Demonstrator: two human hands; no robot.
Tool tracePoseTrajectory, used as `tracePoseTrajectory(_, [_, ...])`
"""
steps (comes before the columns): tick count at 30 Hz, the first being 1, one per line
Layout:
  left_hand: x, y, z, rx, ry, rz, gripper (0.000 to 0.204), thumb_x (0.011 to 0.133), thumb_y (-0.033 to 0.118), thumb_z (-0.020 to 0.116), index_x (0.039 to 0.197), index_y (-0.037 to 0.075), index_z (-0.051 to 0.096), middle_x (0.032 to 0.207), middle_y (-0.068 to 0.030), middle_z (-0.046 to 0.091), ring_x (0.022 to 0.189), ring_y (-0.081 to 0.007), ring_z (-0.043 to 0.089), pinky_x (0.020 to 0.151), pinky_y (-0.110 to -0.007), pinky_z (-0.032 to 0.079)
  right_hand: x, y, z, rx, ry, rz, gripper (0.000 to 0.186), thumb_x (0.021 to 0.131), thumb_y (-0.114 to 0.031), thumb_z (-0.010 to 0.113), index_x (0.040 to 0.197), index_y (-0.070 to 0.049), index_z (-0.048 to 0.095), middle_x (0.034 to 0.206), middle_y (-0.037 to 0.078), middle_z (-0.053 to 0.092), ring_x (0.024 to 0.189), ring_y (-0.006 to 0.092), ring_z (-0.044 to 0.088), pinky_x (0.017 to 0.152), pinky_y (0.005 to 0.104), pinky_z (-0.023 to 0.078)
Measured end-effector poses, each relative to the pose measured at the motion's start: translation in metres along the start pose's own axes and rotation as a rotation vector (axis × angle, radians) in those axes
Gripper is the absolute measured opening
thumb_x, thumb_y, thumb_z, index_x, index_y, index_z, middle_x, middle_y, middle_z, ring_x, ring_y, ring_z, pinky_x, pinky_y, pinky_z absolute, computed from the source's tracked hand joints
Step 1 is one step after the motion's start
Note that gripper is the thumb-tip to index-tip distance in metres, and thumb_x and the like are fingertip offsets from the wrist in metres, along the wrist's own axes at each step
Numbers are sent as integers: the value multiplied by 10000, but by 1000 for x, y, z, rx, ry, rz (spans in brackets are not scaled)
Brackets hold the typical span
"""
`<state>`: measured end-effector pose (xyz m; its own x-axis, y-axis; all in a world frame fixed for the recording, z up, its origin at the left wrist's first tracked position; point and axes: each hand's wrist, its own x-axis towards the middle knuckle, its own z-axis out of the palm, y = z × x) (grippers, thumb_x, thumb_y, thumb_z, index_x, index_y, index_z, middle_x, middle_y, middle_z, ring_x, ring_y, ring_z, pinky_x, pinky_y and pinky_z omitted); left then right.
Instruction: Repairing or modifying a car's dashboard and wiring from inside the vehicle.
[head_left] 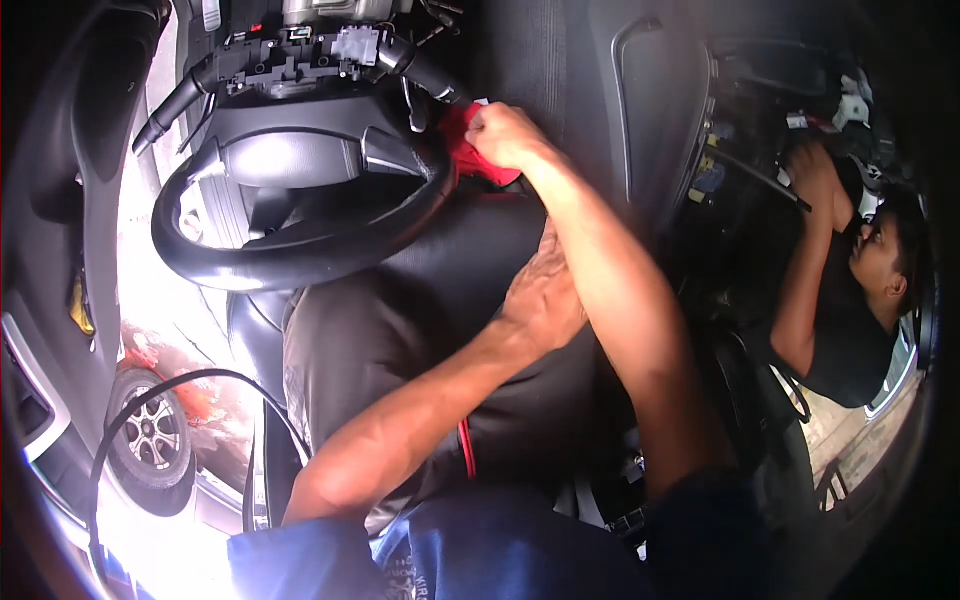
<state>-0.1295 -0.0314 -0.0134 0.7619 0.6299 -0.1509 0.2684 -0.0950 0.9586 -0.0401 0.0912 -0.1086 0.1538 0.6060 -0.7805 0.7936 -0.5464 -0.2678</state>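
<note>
My right hand (508, 137) is closed, its fingers pinching the upper edge of a red cloth (474, 158) beside the right rim of a black steering wheel (310, 272). Folds hide part of the cloth. My left hand (548, 290) lies lower, crossed beneath my right forearm, over my right leg. That forearm hides its fingers, so whether it holds anything cannot be seen. Beyond the wheel sits a bare black switch module (300, 65) with a stalk on either side.
To the right, another person (835, 320) reaches into an exposed dashboard area with parts and wires. The open door (60, 200) stands at the left. A black cable (180, 378) loops near a spare-looking wheel (152, 428) outside.
</note>
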Motion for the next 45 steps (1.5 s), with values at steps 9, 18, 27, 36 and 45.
tracePoseTrajectory(9, [-13,-16,-5,-264,96,-134,465,879,278,515,1260,12,530,1290,-223,528,1247,-363,447,1072,-450,334,127,2,97,-191,74,-97,332,868,-238,571,1170,-111,622,1186,162,629,1136,337,586,964,425,480])
tracePoseTrajectory(18, [-7,-17,10,-124,134,18,454,841,298,540,1224,56,576,1275,-157,566,1219,-349,474,1069,-493,314,82,-10,57,107,205,147,394,791,-374,665,1122,-162,675,1188,104,648,1137,315,596,942,420,497])
tracePoseTrajectory(27, [-2,6,-7,-146,-46,-144,209,796,165,576,922,26,668,974,-203,659,925,-394,615,829,-467,489,-161,-25,-55,-24,182,61,347,964,-284,480,1114,8,592,932,247,655,908,429,629,798,481,509])
tracePoseTrajectory(36, [47,128,59,-1509,-298,-558,344,953,214,484,1208,-16,509,1167,-124,585,1014,-242,615,847,-368,516,-369,95,-117,226,702,275,308,905,-189,603,1154,-8,620,1056,198,665,1009,325,645,858,386,486])
tracePoseTrajectory(45, [136,115,117,-1778,-96,-652,248,995,161,427,1165,-11,484,1083,-193,631,900,-273,664,776,-402,575,-326,153,-137,-219,770,134,314,839,-124,654,1142,-41,642,1017,200,654,969,385,618,845,449,486])
